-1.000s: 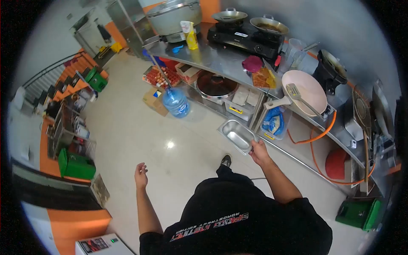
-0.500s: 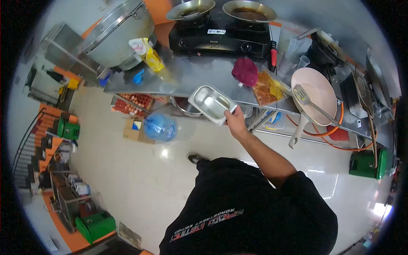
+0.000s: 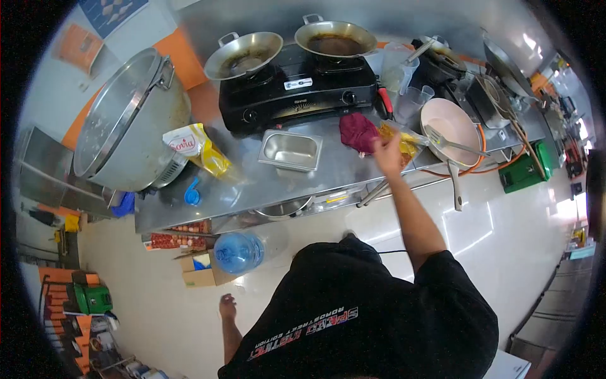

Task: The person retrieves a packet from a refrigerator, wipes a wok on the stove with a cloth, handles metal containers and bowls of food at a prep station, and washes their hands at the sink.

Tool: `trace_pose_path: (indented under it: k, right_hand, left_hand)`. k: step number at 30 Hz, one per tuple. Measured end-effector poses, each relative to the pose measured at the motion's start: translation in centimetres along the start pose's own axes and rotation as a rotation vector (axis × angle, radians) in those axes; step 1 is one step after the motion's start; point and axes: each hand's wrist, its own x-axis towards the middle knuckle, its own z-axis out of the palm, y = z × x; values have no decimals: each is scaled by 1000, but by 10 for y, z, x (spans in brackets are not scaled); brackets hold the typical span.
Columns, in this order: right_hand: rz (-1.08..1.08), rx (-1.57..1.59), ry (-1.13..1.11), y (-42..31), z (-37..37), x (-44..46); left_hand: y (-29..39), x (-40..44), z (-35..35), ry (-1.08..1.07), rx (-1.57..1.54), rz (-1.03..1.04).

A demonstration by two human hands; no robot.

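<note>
A rectangular stainless steel pan (image 3: 290, 150) rests on the steel counter in front of the stove. My right hand (image 3: 389, 155) is over the counter, fingers stretched forward and apart, between a maroon cloth (image 3: 358, 133) and a clear plastic bag of orange-yellow food (image 3: 407, 151). It partly covers the bag; whether it touches it I cannot tell. Down at my side, above the floor, hangs my left hand (image 3: 228, 307), its fingers loosely bent and holding nothing visible.
A black two-burner stove (image 3: 297, 95) carries two metal woks. To its left stand a large metal pot (image 3: 136, 120), a yellow-white pouch (image 3: 201, 151) and a blue scoop (image 3: 192, 192). On the right lies a pale frying pan (image 3: 449, 129) with a slotted spatula. A blue water bottle (image 3: 238, 252) stands below.
The steel pan has been put down on the counter and released. My right hand has moved right, to the cloth and bag. My left hand has come into view.
</note>
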Motion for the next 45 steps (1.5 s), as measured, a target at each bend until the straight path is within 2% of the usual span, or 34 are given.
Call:
trace_pose_path:
  k: [1,2,4,5,6,7,8,9,10,11,12,13,14,15,16,17,20,21,22,24,25,27,28,29,30,31,33,34,36,37,38,40,42,45]
  right_hand:
    - [48,-162,10,-12,-31,18]
    - [56,-222,-25,-3,-44,35]
    - [73,-293,-73,32,-64,65]
    - [-41,-443,-138,58,-67,78]
    - [-158,-588,-202,71,-66,85]
    - [-152,-590,-204,69,-66,86]
    - [-85,-623,-200,68,-68,89]
    - [-18,-655,-195,62,-70,92]
    - [-12,-653,-194,47,-75,94]
    - [-16,-611,-155,33,-81,94]
    - [-23,-571,-117,10,-88,93]
    - [-142,-452,-23,-14,-94,90]
    - [-142,-454,-23,-26,-98,93]
    - [-116,-301,-42,-35,-101,97]
    - [-90,-147,-61,-41,-105,101]
    - [-191,-293,-72,-44,-112,108]
    - [-143,-104,-140,-76,-127,113]
    - [-145,108,-176,-61,-129,121]
    - [-144,107,-176,-48,-131,127]
    - [46,237,-330,-22,-138,134]
    - [51,234,-328,-7,-139,135]
    - [124,-57,-442,18,-140,134]
    - [132,-58,-441,21,-142,135]
    - [234,-54,-477,22,-143,135]
    - [336,-46,-513,24,-144,136]
    - [346,-43,-512,29,-144,138]
    - [152,-173,-354,40,-148,146]
    - [161,-169,-354,38,-151,147]
    - [-83,-335,-208,33,-156,150]
    - [-144,-284,-90,32,-152,150]
    - [-136,-282,-90,30,-154,147]
    - [-253,-498,121,-14,-147,138]
    - [-107,-259,3,-36,-117,121]
    - [-343,-415,-298,-16,-46,91]
  left_hand:
    - [23,11,3,25,24,44]
    - [34,27,5,72,-2,-1]
    - [43,46,9,-59,-58,110]
    - [38,50,14,-62,-54,100]
    - [31,59,23,-112,-10,44]
    - [31,62,30,-162,35,-10]
    - [28,57,39,-260,-152,-80]
    - [12,60,42,-320,-111,-95]
    - [27,51,56,-380,-71,-109]
    - [42,31,58,-458,382,119]
    - [20,37,55,-511,143,-172]
    - [-17,38,54,-484,389,-10]
    - [-32,36,57,-449,631,152]
    - [-30,31,57,-452,631,150]
    - [-22,19,57,-471,622,-32]
    - [-14,10,60,-488,610,-215]
    - [-12,-1,62,-451,597,-211]
    - [-1,-8,68,-452,596,-212]
    - [16,-13,72,-454,633,-182]
    - [36,-7,86,-459,676,-155]
    - [41,-1,92,-464,718,-191]
    - [32,12,98,-473,765,-228]
    - [7,27,98,-481,674,-193]
    - [-3,34,97,-487,584,-160]
    - [-2,32,98,-483,583,-131]
    - [4,31,102,-481,591,-125]
    - [19,25,111,-475,596,-124]
    - [23,23,113,-473,596,-123]
    - [30,18,116,-468,598,-124]
    - [33,15,116,-467,601,-121]
    - [36,14,117,-466,601,-121]
    - [42,11,117,-465,607,-122]
    - [43,8,116,-460,609,-126]
    - [45,6,115,-461,617,-128]
